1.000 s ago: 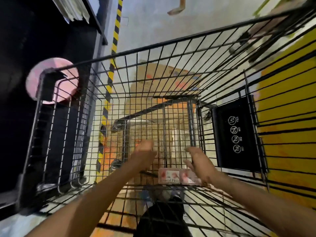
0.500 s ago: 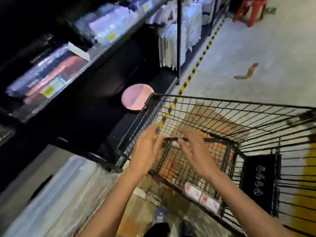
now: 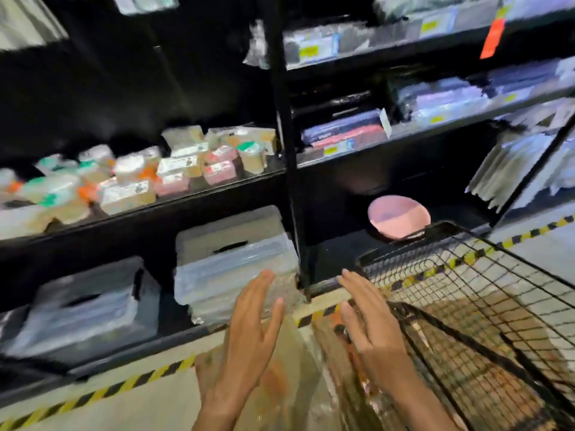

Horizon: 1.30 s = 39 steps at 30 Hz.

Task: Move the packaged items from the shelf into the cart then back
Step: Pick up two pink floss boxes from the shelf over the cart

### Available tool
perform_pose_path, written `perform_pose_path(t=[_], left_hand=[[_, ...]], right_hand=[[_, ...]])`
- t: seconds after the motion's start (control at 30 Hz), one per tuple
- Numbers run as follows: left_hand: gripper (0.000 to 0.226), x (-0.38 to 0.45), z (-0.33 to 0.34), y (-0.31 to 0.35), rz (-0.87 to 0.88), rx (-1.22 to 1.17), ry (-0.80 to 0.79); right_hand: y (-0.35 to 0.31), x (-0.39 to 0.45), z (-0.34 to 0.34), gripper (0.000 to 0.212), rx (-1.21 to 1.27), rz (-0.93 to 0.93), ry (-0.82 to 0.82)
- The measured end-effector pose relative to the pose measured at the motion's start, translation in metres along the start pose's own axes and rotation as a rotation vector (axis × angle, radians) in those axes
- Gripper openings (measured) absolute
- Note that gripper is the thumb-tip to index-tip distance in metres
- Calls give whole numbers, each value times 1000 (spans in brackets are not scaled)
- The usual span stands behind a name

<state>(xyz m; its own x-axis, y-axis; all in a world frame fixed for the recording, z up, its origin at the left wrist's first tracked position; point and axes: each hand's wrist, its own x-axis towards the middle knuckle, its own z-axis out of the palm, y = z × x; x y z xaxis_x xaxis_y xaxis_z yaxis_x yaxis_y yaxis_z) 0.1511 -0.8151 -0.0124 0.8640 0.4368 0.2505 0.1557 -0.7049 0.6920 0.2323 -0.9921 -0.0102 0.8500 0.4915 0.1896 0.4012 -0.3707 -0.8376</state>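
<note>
Several small packaged items (image 3: 174, 178), pink, white and beige, lie crowded on the black middle shelf (image 3: 193, 197) at the left. The wire cart (image 3: 466, 275) stands at the lower right, its near corner beside my right hand (image 3: 364, 315). My left hand (image 3: 255, 315) is raised in front of the lower shelf, fingers straight and spread, holding nothing. My right hand is likewise flat and empty, palm facing the left one. The view is blurred by motion.
Clear plastic storage boxes (image 3: 233, 259) fill the bottom shelf at the left. A pink round dish (image 3: 398, 216) sits in the dark bay behind the cart. Wrapped flat packs (image 3: 435, 98) line the right shelves. Yellow-black hazard tape (image 3: 102, 390) edges the floor.
My view swung from down inside the cart up and left to the shelves. Both hands rose out of the cart with nothing in them, leaving the pink boxes on its floor.
</note>
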Motion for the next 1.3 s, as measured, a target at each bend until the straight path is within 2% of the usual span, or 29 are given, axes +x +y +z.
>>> perform_pose_path(t=[0.2, 0.43, 0.7, 0.93, 1.2, 1.3], left_hand=[[47, -53, -94, -68, -134, 70, 216], [53, -95, -218, -151, -182, 200, 336], [50, -120, -316, -229, -216, 266, 474], [50, -100, -355, -294, -292, 229, 539], [47, -22, -401, -374, -352, 170, 554], [50, 20, -427, -401, -357, 167, 555]], right_hand=[[-57, 6, 90, 64, -2, -128, -163], [-150, 8, 216, 51, 0, -293, -275], [-219, 13, 321, 63, 44, -357, -362], [-255, 53, 396, 78, 46, -362, -435], [-285, 138, 494, 64, 72, -369, -539], [-307, 182, 524, 60, 88, -400, -517]])
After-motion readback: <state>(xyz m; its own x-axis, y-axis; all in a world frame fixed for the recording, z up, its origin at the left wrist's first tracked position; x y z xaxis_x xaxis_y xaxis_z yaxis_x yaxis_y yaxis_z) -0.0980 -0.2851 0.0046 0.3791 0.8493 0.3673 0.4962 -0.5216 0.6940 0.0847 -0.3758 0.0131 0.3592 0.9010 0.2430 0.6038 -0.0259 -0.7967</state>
